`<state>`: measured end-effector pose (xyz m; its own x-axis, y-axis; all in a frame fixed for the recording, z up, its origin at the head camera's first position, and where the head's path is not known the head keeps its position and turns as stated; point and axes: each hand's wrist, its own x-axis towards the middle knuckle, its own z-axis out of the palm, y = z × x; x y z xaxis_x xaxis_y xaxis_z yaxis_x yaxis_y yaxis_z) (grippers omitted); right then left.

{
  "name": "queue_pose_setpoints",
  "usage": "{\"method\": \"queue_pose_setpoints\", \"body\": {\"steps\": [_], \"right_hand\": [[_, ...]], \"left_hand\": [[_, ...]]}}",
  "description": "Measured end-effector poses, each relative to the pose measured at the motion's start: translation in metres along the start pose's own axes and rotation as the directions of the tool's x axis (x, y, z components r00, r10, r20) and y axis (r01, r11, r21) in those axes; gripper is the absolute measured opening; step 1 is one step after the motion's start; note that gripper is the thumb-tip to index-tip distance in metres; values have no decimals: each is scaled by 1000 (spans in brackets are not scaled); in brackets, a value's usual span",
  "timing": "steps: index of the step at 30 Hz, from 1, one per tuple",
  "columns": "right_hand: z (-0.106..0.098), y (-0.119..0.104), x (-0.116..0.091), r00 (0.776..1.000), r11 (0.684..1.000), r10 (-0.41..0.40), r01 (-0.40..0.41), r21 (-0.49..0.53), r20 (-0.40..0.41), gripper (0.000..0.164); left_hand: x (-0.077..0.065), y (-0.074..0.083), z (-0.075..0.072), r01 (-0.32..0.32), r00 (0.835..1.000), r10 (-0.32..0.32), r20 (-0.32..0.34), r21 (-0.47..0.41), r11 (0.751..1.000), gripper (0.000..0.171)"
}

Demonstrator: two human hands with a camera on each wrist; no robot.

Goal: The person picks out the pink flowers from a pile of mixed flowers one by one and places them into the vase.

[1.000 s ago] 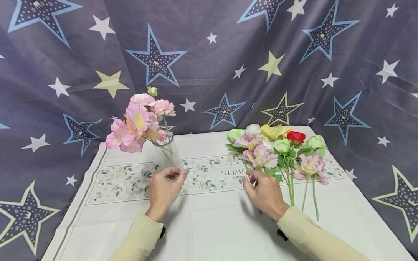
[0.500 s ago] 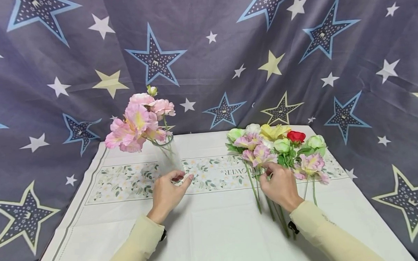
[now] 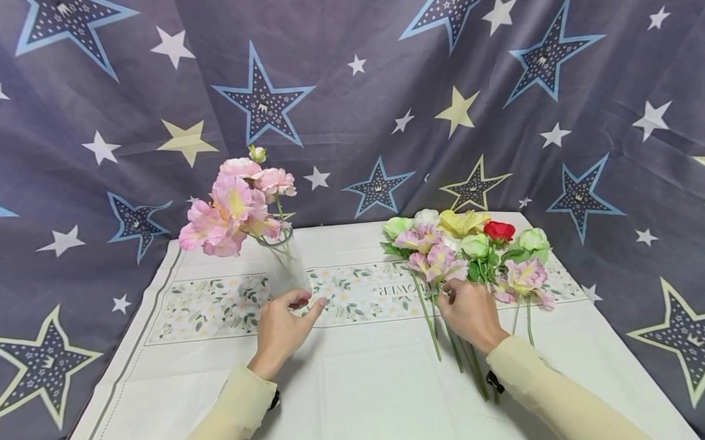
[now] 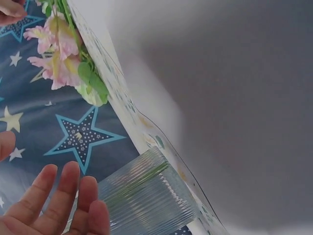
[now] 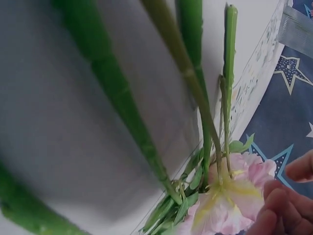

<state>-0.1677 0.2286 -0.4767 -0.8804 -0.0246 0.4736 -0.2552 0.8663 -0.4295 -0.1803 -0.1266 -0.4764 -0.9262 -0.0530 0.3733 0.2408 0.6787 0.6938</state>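
We see a clear ribbed glass vase (image 3: 287, 266) standing on a white tablecloth (image 3: 364, 388), with pink flowers (image 3: 233, 208) leaning out over its rim. Just in front of the vase, the person's left hand (image 3: 283, 328) has its fingers relaxed and parted, holding nothing, though we cannot tell whether a fingertip touches the glass. Well to the right of the vase, the right hand (image 3: 471, 314) bends over the stems (image 3: 427, 318) of lilac-pink flowers (image 3: 439, 262), thumb near fingertips; whether it pinches one we cannot tell.

On your table (image 3: 364, 394), a bouquet (image 3: 232, 208) stands in a vase (image 3: 285, 271) at left; loose flowers (image 3: 476, 246) lie right, curtain (image 3: 335, 71) behind.
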Motion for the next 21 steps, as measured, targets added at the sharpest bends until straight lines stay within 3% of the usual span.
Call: {"method": "queue_pose_setpoints", "body": {"steps": [7,11,16,21], "right_hand": [[7,-7,6,992,998,56,-55,-14,114,13],[11,-8,10,979,996,94,-93,-11,180,28],[17,-8,14,975,993,110,-100,-60,194,50],[23,-8,16,967,987,138,-116,-114,216,54]], "left_hand": [[-1,-3,0,8,1000,-8,6,3,1000,34],[-1,-3,-2,21,1000,-21,15,1,1000,35],[-2,-4,-3,36,999,-36,26,2,999,34],[-3,-5,-3,46,999,-47,25,9,999,34]]}}
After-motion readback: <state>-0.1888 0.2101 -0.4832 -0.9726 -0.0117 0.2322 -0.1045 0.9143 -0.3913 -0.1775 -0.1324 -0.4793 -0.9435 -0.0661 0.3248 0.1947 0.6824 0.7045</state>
